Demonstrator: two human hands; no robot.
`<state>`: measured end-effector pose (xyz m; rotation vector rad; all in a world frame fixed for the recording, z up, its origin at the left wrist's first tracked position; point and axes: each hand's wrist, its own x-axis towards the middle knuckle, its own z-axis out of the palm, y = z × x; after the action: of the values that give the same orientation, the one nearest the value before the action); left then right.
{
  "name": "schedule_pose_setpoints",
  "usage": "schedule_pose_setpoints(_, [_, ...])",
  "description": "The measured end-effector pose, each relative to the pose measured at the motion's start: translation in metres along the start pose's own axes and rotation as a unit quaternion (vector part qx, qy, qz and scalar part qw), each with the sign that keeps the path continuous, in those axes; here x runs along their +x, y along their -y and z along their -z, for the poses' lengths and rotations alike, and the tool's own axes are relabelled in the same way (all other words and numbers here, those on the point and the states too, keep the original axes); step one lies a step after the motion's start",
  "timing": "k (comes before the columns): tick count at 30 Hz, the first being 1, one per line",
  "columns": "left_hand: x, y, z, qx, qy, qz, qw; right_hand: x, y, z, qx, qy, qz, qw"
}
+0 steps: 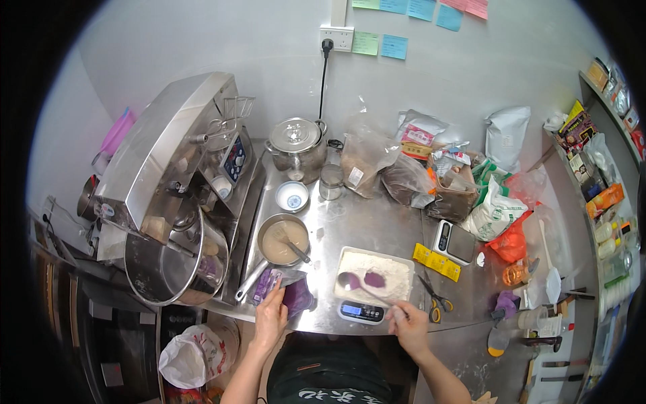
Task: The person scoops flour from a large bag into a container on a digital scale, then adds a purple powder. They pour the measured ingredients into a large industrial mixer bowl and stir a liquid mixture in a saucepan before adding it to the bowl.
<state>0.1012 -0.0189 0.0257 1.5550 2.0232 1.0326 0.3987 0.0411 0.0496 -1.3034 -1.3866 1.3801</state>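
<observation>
My right hand (408, 325) grips the handle of a metal spoon (349, 281), its bowl tinged purple and held above a white tray (411, 267). Pale flour (376, 260) fills the tray, with a small heap of purple powder (374, 280) on top. Under the tray is a digital kitchen scale (361, 312) with a lit display. At the counter's front, my left hand (272, 313) holds the top of a purple plastic pouch (298, 295), which lies beside the saucepan. In that saucepan (265, 227) a brush (292, 246) rests in beige liquid.
A stand mixer with a steel bowl (166, 272) occupies the left. Scissors (436, 300), yellow sachets (437, 262) and a second scale (455, 241) lie right of the tray. Behind are a bowl (292, 196), glass jar (331, 182), lidded pot (298, 146) and bagged ingredients (366, 156).
</observation>
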Motion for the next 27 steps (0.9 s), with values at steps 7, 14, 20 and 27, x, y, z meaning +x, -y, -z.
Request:
schedule_pose_setpoints(7, [-0.004,0.004,0.002,-0.011,-0.017,-0.005,1.0,0.003,0.023,-0.049,-0.17,0.113,0.157,0.966])
schedule_pose_setpoints(14, [-0.007,-0.012,0.006,-0.001,-0.015,-0.039,0.999,0.027,0.017,-0.109,-0.415,0.179,0.396,0.799])
schedule_pose_setpoints(20, [-0.004,-0.01,0.021,0.03,-0.002,-0.078,0.996,0.061,0.014,-0.132,-0.31,0.149,0.413,0.843])
schedule_pose_setpoints(27, [0.019,-0.006,0.052,0.062,0.063,-0.149,0.985,0.108,-0.006,-0.118,-0.179,0.343,0.263,0.884])
